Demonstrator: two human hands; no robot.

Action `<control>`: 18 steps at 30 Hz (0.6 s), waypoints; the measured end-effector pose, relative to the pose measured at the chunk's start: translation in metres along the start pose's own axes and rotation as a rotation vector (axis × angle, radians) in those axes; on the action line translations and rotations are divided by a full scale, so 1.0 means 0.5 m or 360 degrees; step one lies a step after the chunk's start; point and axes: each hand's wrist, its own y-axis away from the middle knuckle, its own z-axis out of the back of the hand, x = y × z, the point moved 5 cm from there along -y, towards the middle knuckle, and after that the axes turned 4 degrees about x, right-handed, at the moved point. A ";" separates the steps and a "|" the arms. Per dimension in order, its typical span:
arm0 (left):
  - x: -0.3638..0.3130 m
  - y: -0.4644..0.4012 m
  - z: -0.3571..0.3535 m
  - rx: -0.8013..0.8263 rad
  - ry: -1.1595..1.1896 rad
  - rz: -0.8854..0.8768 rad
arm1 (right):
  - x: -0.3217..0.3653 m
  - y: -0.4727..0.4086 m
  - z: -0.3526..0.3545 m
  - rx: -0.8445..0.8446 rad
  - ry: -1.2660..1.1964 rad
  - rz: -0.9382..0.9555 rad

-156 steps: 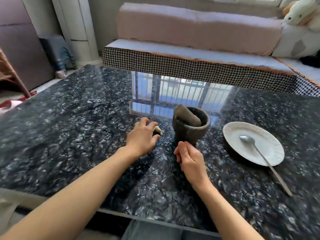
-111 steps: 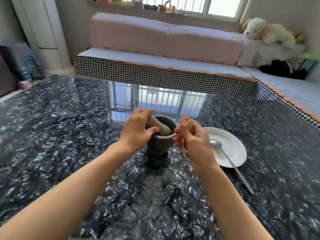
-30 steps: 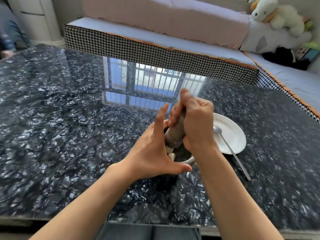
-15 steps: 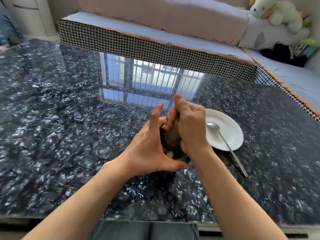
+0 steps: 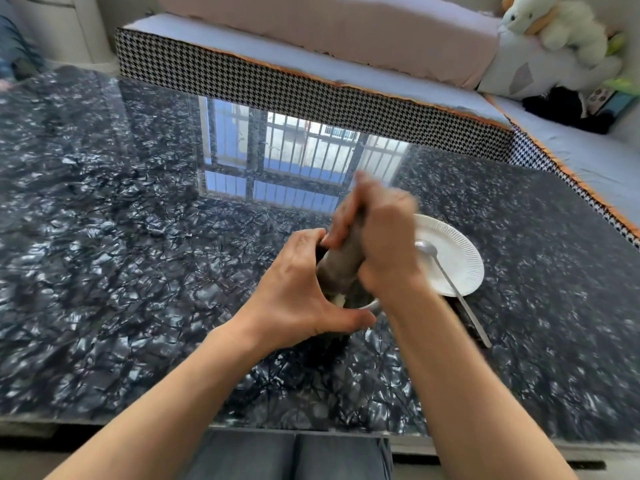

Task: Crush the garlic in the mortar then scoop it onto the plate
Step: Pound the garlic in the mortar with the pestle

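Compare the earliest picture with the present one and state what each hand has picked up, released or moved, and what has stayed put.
The right hand has taken hold of the pestle and pounds in the mortar. The left hand let go of the garlic, now in the mortar, and grips the mortar. The plate and spoon stayed put on the table.

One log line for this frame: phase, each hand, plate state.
phase: crushing | right hand: grips pestle in mortar | left hand: holds mortar | garlic: in mortar | plate: spoon only
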 end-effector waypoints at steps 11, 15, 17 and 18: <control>-0.002 0.003 0.000 0.0000 0.0039 -0.0003 | -0.007 0.002 -0.009 0.0010 0.0180 0.0078; 0.001 0.001 0.000 0.0001 0.0058 0.0000 | -0.032 -0.003 -0.015 0.0042 0.0248 0.0001; 0.004 0.000 -0.001 -0.0001 0.0055 -0.0001 | -0.018 -0.009 -0.013 0.0027 0.0131 -0.0018; 0.005 0.002 -0.001 -0.0008 0.0047 -0.0001 | -0.011 -0.011 -0.009 0.0008 0.0040 -0.0016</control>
